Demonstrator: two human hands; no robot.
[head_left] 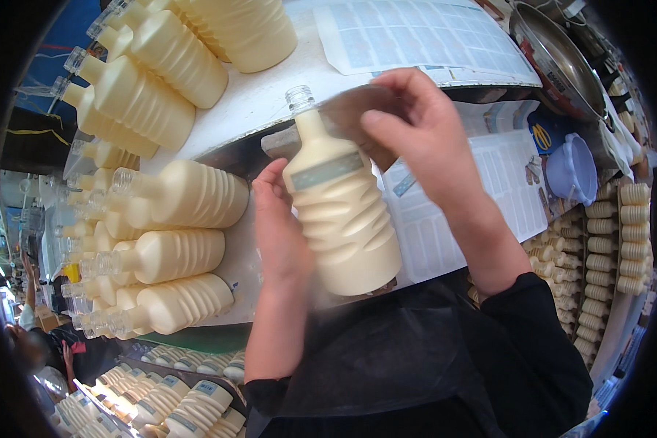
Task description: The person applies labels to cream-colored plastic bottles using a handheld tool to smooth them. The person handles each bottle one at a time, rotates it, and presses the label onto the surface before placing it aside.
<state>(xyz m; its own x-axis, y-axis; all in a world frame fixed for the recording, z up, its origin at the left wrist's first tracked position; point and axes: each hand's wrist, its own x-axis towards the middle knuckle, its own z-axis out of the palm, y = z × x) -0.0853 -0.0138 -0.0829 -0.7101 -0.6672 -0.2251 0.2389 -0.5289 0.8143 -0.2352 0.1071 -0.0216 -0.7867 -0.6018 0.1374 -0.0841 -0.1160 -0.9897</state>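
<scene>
A cream bottle [343, 241] with wavy ribs and a clear threaded neck stands in front of me, slightly tilted in view. A grey-green patterned strip [328, 172] lies across its shoulder. My left hand [277, 226] is closed along the bottle's left side, fingers curled near the shoulder. My right hand [423, 131] is closed, thumb and fingers gripping a thin brown flat piece [369, 109] behind the bottle's neck. Motion blurs that piece, so I cannot tell its kind. A grey block-like edge [279, 143] shows just left of the bottle's neck.
Cream bottles [182, 255] lie stacked at the left, with more [146, 87] at the far left. Strip sheets [423, 36] lie on the white table [255, 95]; another sheet [445, 226] is at the right. Beyond stand a lilac bucket [573, 168] and a metal pan [562, 62].
</scene>
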